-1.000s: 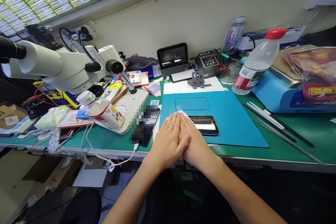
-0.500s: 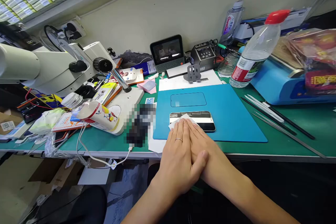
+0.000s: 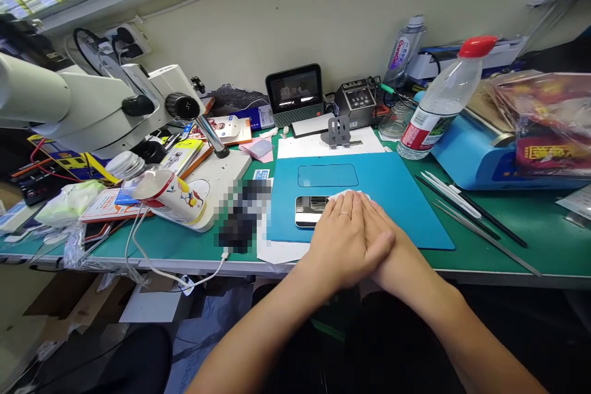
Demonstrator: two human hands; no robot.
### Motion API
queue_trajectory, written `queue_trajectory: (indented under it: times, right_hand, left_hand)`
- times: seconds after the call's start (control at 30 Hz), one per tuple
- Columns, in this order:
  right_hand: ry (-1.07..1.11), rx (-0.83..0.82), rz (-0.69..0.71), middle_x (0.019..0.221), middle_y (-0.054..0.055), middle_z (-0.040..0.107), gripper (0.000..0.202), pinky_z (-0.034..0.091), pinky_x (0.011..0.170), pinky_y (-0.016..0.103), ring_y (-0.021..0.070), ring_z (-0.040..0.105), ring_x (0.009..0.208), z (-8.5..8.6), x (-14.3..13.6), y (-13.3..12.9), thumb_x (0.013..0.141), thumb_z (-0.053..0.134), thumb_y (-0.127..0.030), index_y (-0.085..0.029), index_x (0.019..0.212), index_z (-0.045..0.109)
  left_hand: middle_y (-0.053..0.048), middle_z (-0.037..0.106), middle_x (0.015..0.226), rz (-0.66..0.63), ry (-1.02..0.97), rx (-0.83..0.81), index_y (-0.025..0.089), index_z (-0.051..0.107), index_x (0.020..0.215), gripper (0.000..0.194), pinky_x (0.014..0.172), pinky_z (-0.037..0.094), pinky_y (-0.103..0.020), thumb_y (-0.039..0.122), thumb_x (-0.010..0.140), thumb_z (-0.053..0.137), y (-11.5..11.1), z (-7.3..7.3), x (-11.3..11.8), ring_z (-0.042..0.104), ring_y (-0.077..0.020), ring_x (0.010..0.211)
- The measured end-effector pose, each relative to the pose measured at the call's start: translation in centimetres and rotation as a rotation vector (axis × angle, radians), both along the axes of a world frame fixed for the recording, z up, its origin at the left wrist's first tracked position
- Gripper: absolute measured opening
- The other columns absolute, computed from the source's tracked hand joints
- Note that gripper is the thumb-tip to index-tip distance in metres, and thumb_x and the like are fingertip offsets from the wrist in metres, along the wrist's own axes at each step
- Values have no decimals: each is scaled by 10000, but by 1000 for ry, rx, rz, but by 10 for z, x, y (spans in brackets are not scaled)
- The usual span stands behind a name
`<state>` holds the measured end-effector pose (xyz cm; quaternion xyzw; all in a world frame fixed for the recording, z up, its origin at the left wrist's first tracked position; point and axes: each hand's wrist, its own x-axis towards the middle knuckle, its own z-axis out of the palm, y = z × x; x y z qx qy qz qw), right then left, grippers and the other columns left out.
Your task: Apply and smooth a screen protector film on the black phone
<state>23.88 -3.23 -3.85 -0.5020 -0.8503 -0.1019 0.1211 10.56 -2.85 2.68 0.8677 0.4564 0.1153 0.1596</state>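
Note:
A phone (image 3: 310, 212) with a shiny dark screen lies on the blue mat (image 3: 286, 172), its right part hidden by my hands. My left hand (image 3: 348, 243) rests over my right hand (image 3: 392, 243), fingers stretched and pointing away from me. Beneath the fingertips a white wipe (image 3: 336, 196) shows only at its edge, pressed on the phone. Just behind the phone lies a clear phone-shaped glass sheet (image 3: 327, 175) with a dark outline.
A microscope (image 3: 180, 104) and a tilted jar (image 3: 170, 197) stand at the left. A red-capped bottle (image 3: 431, 117), a blue machine (image 3: 466, 154) and tweezers (image 3: 489, 237) are at the right. A small screen (image 3: 295, 89) stands at the back.
Both hands have slid right along the phone with the wipe, uncovering its left part. The camera view has shifted slightly.

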Motion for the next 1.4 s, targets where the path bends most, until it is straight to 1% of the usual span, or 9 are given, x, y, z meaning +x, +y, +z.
queue_trajectory:
  times: [0.13, 0.23, 0.33, 0.43, 0.53, 0.73, 0.97, 1.23, 1.4]
  right_hand:
    - [-18, -37, -38, 1642, 226, 332, 888, 298, 1221, 562, 355, 339, 1505, 6, -14, 13, 956, 468, -363, -88, 1635, -34]
    - [-12, -73, -55, 1635, 228, 344, 846, 265, 1240, 540, 349, 326, 1512, 12, -44, 13, 948, 469, -350, -58, 1634, 71]
    - [-24, -137, 8, 1634, 224, 345, 774, 222, 1261, 511, 332, 311, 1521, 21, -76, 18, 953, 456, -349, -43, 1616, 201]
    - [-17, -181, -12, 1635, 225, 342, 709, 214, 1265, 503, 337, 315, 1518, 29, -95, 23, 953, 459, -346, -35, 1576, 327]
    - [4, -186, -17, 1639, 216, 339, 686, 213, 1268, 497, 329, 312, 1520, 29, -97, 19, 953, 457, -322, -40, 1569, 347]
    - [17, -161, 29, 1647, 199, 332, 725, 275, 1248, 511, 324, 314, 1520, 19, -87, -10, 943, 470, -319, -77, 1600, 286]
    - [38, -228, 53, 1644, 210, 327, 729, 204, 1275, 506, 313, 281, 1535, 31, -94, 14, 956, 429, -273, -40, 1612, 214]
    - [50, -194, -27, 1646, 203, 327, 728, 277, 1254, 499, 321, 295, 1528, 20, -99, -13, 930, 442, -242, -47, 1605, 252]
    - [44, -235, 29, 1640, 217, 331, 745, 217, 1275, 481, 321, 272, 1535, 29, -100, 10, 930, 467, -285, -18, 1594, 260]
  left_hand:
    - [-154, 312, 1640, -16, -9, 11, 26, 307, 1573, 740, 1280, 176, -433, 546, 1058, 192, 11, 4, -15, 255, -246, 1548]
    - [-114, 277, 1654, 8, 0, 3, 76, 284, 1590, 723, 1278, 183, -458, 554, 1056, 186, 9, 3, -41, 239, -227, 1554]
    - [-112, 227, 1667, 68, 31, -39, 95, 243, 1605, 714, 1276, 169, -495, 550, 1058, 180, 10, 3, -68, 221, -230, 1558]
    - [-118, 221, 1669, 98, 45, -61, 84, 224, 1608, 712, 1279, 152, -495, 541, 1063, 176, 13, 4, -83, 200, -218, 1563]
    - [-114, 217, 1672, 108, 24, -57, 74, 223, 1606, 713, 1280, 161, -480, 534, 1063, 189, 6, 4, -83, 188, -213, 1566]
    - [-106, 169, 1682, 122, -19, -44, 80, 213, 1612, 741, 1286, 153, -460, 560, 1048, 234, -27, -3, -77, 159, -229, 1571]
    - [-122, 270, 1657, 157, -4, -47, 84, 274, 1593, 714, 1280, 180, -459, 549, 1054, 208, 0, 0, -81, 230, -216, 1555]
    - [-105, 194, 1680, 139, -2, -13, 114, 212, 1617, 716, 1282, 188, -446, 553, 1053, 246, -29, -7, -84, 161, -223, 1570]
    - [-100, 234, 1670, 172, -15, -47, 90, 250, 1603, 707, 1283, 193, -432, 539, 1058, 200, -7, -3, -86, 205, -204, 1561]
